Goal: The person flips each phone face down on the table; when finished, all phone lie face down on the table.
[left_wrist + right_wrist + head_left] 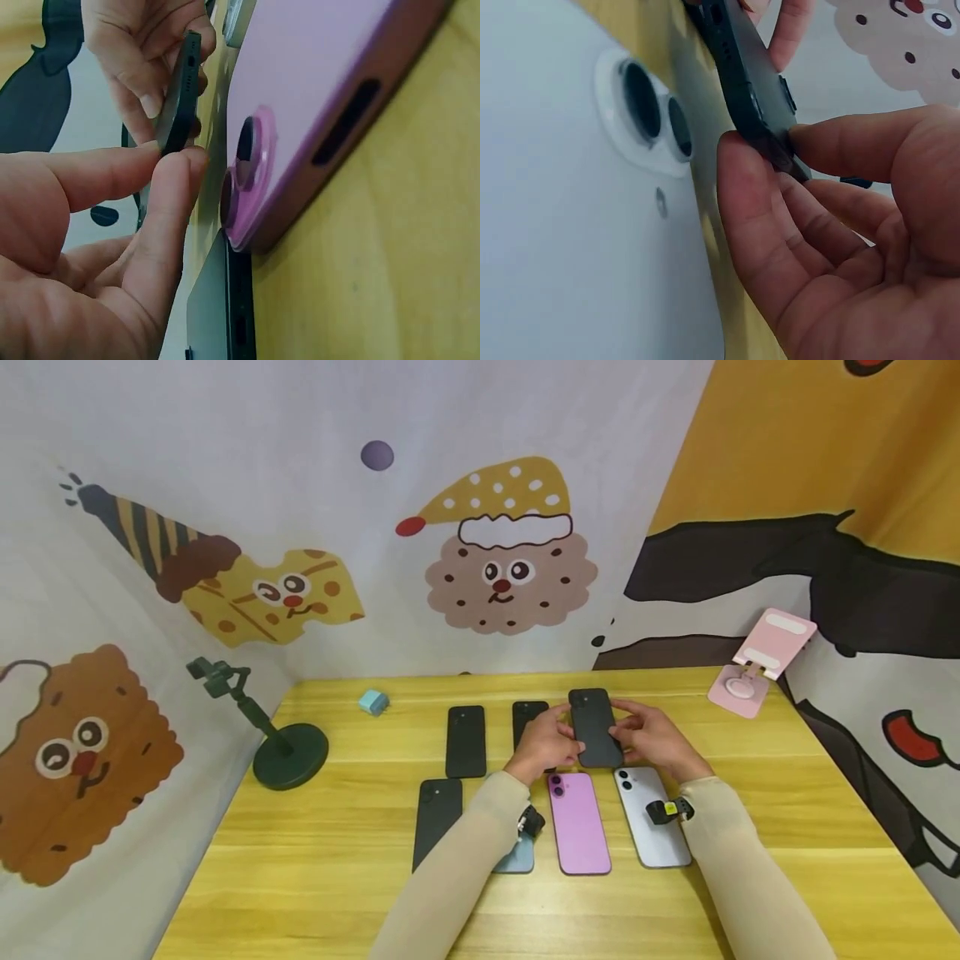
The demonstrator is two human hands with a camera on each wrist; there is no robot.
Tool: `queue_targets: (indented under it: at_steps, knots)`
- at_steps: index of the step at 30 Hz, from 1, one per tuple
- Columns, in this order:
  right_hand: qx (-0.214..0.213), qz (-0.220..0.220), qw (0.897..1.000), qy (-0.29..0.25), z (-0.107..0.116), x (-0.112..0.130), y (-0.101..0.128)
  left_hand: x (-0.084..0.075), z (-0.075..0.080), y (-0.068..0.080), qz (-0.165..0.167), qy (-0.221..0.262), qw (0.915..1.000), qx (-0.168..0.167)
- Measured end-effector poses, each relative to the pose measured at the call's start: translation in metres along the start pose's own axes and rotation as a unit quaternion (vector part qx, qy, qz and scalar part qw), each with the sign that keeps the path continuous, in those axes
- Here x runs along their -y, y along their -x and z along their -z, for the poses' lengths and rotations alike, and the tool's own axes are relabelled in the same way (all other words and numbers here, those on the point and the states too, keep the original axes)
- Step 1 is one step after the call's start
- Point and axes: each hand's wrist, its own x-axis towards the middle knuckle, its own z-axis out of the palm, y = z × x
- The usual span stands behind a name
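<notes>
Both hands hold a black smartphone (596,727) near the back of the table, its camera side up. My left hand (547,745) pinches its left edge between thumb and fingers. On the opposite edge, my right hand (654,739) pinches it too. The left wrist view shows the held phone (182,90) tilted, apart from the tabletop. Below the hands lie a pink phone (581,831) and a white phone (651,831), backs up. Another black phone (528,717) is partly hidden behind the left hand. A light blue phone (517,860) is mostly covered by the left sleeve.
Two more black phones, one at the back (466,742) and one in front (437,814), lie to the left. A dark green stand (288,756) and a small light-blue block (372,702) are further left. At the back right stands a pink folding holder (772,643). Printed cloth hangs behind.
</notes>
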Motion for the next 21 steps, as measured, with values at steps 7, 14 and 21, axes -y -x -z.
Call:
queue_targets:
  at_steps: [7, 14, 21]
  knots:
    - [0.002, 0.002, 1.0, 0.028, -0.001, -0.003, -0.009, -0.003, -0.007, -0.003, 0.016, -0.09, 0.9956, -0.02]
    - [0.0, -0.005, 0.999, 0.036, 0.0, -0.004, -0.013, -0.003, -0.007, -0.008, 0.028, -0.095, 0.9948, -0.022]
    - [-0.006, -0.011, 0.999, 0.042, 0.0, -0.004, -0.013, 0.001, -0.004, -0.011, 0.028, -0.039, 0.9988, -0.008]
